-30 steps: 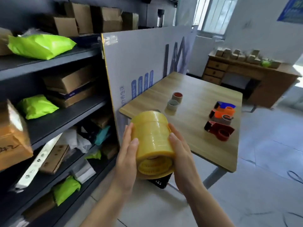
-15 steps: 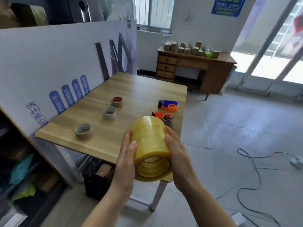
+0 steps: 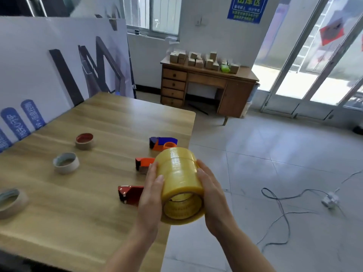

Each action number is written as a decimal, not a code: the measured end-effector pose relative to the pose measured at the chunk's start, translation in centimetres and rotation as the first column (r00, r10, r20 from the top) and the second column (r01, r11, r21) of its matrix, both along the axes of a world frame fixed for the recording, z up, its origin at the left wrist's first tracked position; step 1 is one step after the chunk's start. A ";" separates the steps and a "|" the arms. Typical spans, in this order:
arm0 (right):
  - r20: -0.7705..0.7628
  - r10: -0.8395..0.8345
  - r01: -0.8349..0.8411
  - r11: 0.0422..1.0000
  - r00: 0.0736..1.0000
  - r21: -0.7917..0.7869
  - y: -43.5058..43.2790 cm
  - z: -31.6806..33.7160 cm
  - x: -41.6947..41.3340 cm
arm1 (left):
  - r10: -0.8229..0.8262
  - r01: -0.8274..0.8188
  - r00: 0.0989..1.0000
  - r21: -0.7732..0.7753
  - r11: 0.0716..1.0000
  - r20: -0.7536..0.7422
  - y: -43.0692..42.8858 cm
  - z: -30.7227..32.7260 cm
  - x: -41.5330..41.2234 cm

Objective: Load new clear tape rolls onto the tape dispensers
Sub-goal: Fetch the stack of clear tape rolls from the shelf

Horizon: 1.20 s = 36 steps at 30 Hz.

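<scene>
I hold a yellowish stack of clear tape rolls (image 3: 179, 181) on its side over the right edge of the wooden table (image 3: 68, 203). My left hand (image 3: 150, 195) presses its left side and my right hand (image 3: 213, 195) its right side. Three tape dispensers lie on the table just beyond and left of the stack: a blue and orange dispenser (image 3: 162, 143) farthest, an orange dispenser (image 3: 143, 163) in the middle, a red dispenser (image 3: 129, 194) nearest, partly hidden by my left hand.
Three used tape cores rest on the table's left part: a red-lined core (image 3: 84, 141), a grey core (image 3: 66, 162) and a core at the left edge (image 3: 10, 202). A printed board (image 3: 49, 65) leans behind the table. Cables (image 3: 282, 203) trail on the tiled floor right. A wooden desk (image 3: 208, 85) stands at the far wall.
My view has swung right and moved closer to the table, away from the shelves. Both hands keep the same hold on the stack, which now hangs over the table's right edge.
</scene>
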State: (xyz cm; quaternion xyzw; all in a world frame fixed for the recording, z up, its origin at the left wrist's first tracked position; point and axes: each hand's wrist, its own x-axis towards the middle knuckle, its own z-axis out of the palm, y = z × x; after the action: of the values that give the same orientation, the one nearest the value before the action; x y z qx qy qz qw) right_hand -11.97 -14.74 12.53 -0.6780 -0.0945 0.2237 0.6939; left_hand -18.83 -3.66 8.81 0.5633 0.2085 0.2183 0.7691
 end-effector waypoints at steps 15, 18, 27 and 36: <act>-0.107 0.104 -0.113 0.990 0.989 -0.081 2.4 -2.4 20.2 | 0.115 -0.111 0.981 0.031 0.993 -0.154 1.2 -0.6 18.8; -0.117 0.161 -0.174 0.979 0.980 -0.102 3.2 -3.2 24.8 | 0.179 -0.178 0.968 0.018 0.984 -0.177 1.3 -0.9 22.7; -0.132 0.299 -0.319 0.933 0.945 -0.168 5.8 -4.2 37.8 | 0.271 -0.292 0.935 -0.062 0.954 -0.230 2.2 -1.0 34.4; -0.249 0.357 -0.409 0.890 0.900 -0.203 14.3 -6.5 50.1 | 0.318 -0.381 0.877 -0.116 0.917 -0.361 10.3 -4.0 45.6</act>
State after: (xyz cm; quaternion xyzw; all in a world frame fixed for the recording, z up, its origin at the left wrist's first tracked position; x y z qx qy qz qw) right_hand 38.08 -0.40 6.03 -0.7010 -0.1257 0.4354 0.5507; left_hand 26.79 6.60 4.77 0.4715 0.4537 0.2350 0.7187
